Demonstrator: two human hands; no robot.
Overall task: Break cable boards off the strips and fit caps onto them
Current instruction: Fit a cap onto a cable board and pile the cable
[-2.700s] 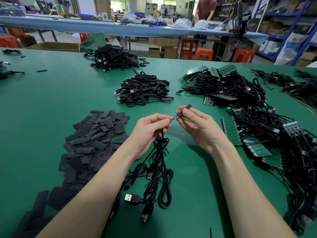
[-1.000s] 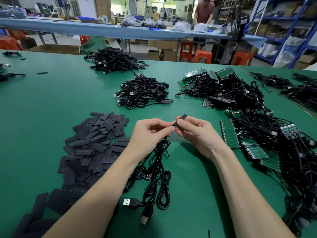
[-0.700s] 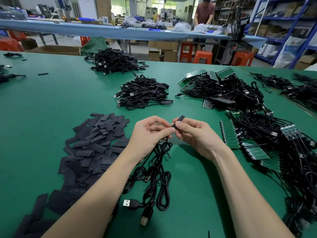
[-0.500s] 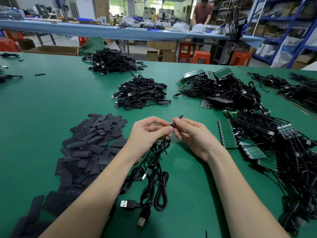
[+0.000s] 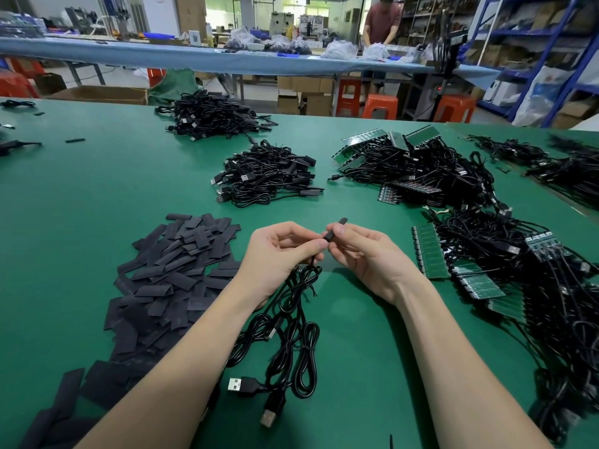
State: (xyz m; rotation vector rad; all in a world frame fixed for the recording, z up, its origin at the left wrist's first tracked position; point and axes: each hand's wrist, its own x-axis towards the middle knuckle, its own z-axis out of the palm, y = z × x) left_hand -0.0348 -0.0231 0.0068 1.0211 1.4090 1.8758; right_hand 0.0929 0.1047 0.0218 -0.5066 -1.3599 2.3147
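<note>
**benchwatcher:** standing by the green table (image 5: 97,196) here. Both hands are up over the middle of it, meeting fingertip to fingertip. The left hand (image 5: 278,254) is pinched on the black cable (image 5: 291,319) right at its top end, where the little board should be, though the board itself is hidden between the fingers. The right hand (image 5: 366,254) is pinching the cap (image 5: 335,228), a slim black sleeve poking up toward 1 o'clock. Rest of the cable hangs down in loops toward 6 o'clock, USB plugs (image 5: 243,384) resting on the mat

**solderjoe:** how does that stuff handle, you reckon?

**benchwatcher:** my guess is featherweight. Cap looks like thin matte tubing, squashy, so I'd hold it by the sides near the open mouth and not flatten it shut. Board's probably stiff and brittle with small solder joints, so grip the edges close to the cable, don't lever on the wire. Cable's floppy, smooth and rubbery, follows wherever you drag it

**solderjoe:** supplies?

**benchwatcher:** pile of caps (image 5: 175,270) at 9 o'clock, flat dull black rectangles. Green board strips (image 5: 431,254) at 3 o'clock, rigid, comb-like, tangled in wires. Heap of done-looking cables (image 5: 269,176) at 12 o'clock
</note>
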